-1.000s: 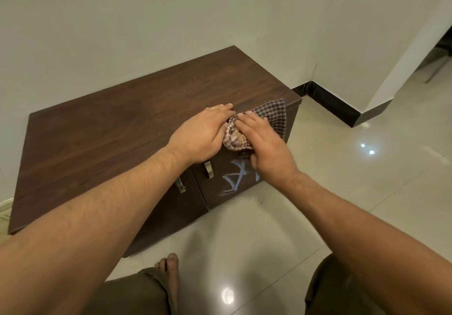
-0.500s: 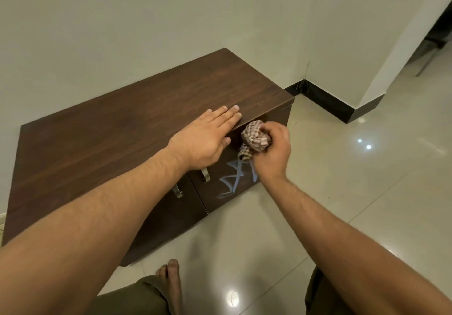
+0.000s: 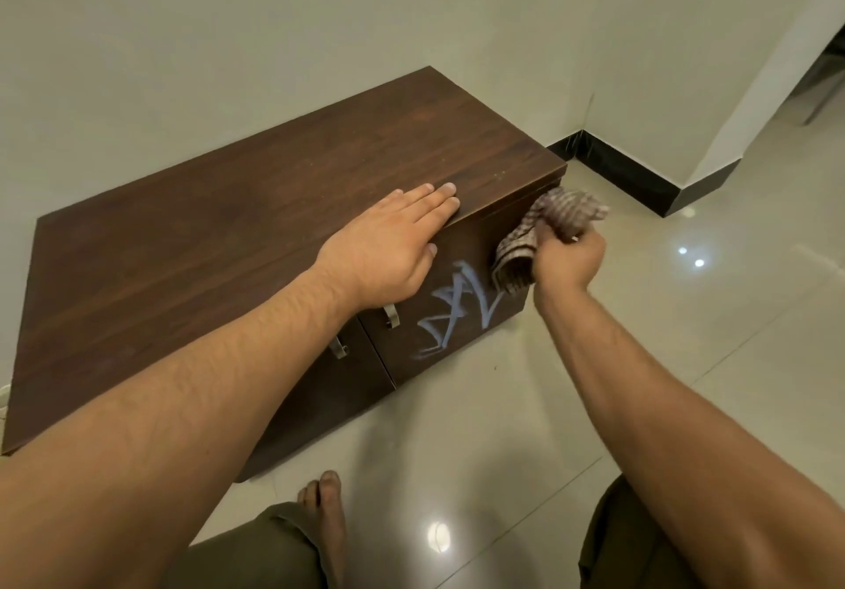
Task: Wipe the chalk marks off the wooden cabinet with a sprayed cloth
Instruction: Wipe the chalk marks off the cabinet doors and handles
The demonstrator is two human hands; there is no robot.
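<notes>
A low dark wooden cabinet [image 3: 237,231] stands against the wall. Pale blue chalk marks [image 3: 457,309] scrawl across its right door. My left hand [image 3: 393,241] lies flat on the cabinet's top at the front edge, fingers together, thumb over the edge. My right hand [image 3: 564,261] grips a bunched checked cloth [image 3: 544,231] just off the door's upper right corner, above and right of the marks. Part of the cloth hangs down against the door.
Two metal handles [image 3: 391,316] sit on the doors under my left wrist. Glossy tiled floor [image 3: 617,360] spreads to the right. A black skirting [image 3: 626,172] runs round the wall corner beyond the cabinet. My bare foot [image 3: 327,515] and knees are near the bottom edge.
Both hands were on the cloth at the top's front edge. My right hand took it, bunched it and carried it right, off the cabinet corner. My left hand flattened on the top.
</notes>
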